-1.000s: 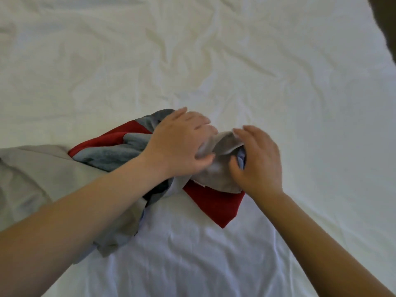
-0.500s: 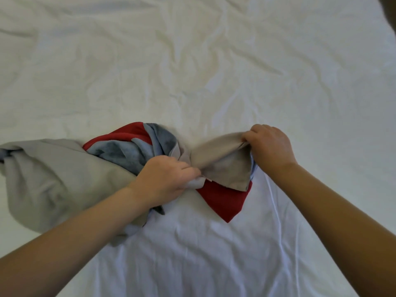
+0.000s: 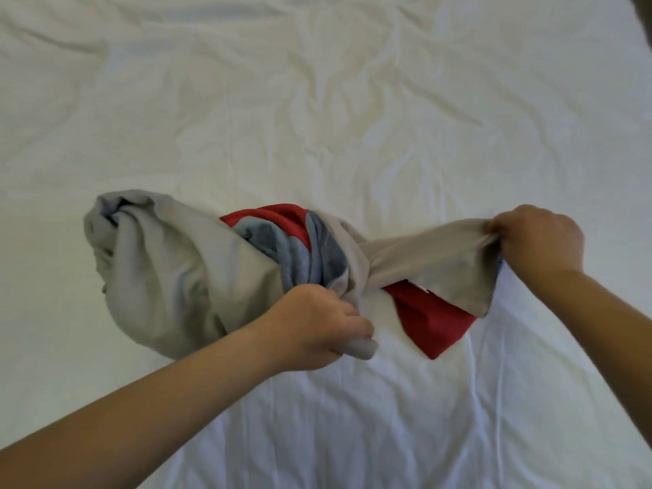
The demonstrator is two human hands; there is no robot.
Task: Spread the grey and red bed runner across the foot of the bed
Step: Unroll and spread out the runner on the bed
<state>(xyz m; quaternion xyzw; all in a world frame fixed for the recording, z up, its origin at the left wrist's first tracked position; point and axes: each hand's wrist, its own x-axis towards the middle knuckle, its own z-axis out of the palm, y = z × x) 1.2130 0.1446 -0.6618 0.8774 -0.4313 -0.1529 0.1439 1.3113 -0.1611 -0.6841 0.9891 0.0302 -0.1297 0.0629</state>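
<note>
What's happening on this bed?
A person is unbundling a grey and red fabric bed runner on a wrinkled white bed sheet. The right hand grips one grey end, stretched taut to the side, while the left hand grips fabric near the middle. Most of the runner lies bunched up, not yet spread.

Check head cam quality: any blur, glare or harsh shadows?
Head view: soft, even light, no glare; only faint shadows under the bed runner and in the white sheet creases. Slightly soft overall, left hand and right hand edges a bit smeared. Wide-angle stretches the forearms at the bottom corners.
</note>
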